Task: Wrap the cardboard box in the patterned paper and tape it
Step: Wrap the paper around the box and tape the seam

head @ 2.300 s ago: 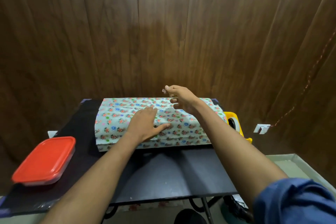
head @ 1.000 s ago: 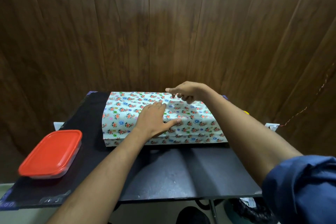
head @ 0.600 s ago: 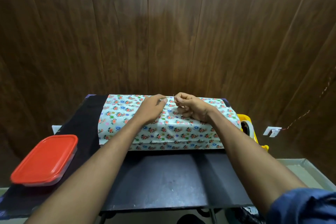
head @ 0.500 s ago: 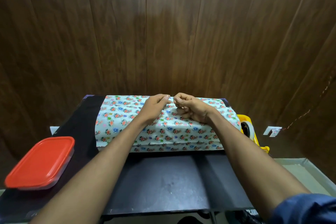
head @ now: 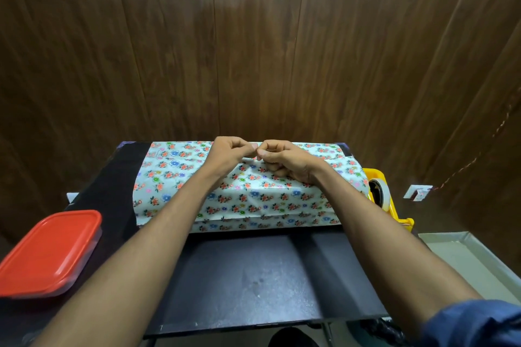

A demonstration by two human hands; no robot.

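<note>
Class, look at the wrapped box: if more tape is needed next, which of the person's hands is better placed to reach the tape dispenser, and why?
Probably the right hand. The yellow tape dispenser sits just past the right end of the wrapped box, on that hand's side. The left hand would have to cross over the right arm.

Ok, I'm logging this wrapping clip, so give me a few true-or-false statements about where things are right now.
1. Both hands meet over the far part of the parcel. True.
2. The red-lidded tub sits on the parcel. False: it sits on the table, left of the parcel.
3. The tape dispenser is yellow and right of the parcel. True.
4. The left hand lies flat on the table. False: its fingers are curled, fingertips pinched near those of the right.
5. Bare cardboard shows on top. False: floral paper covers all that is visible.
</note>
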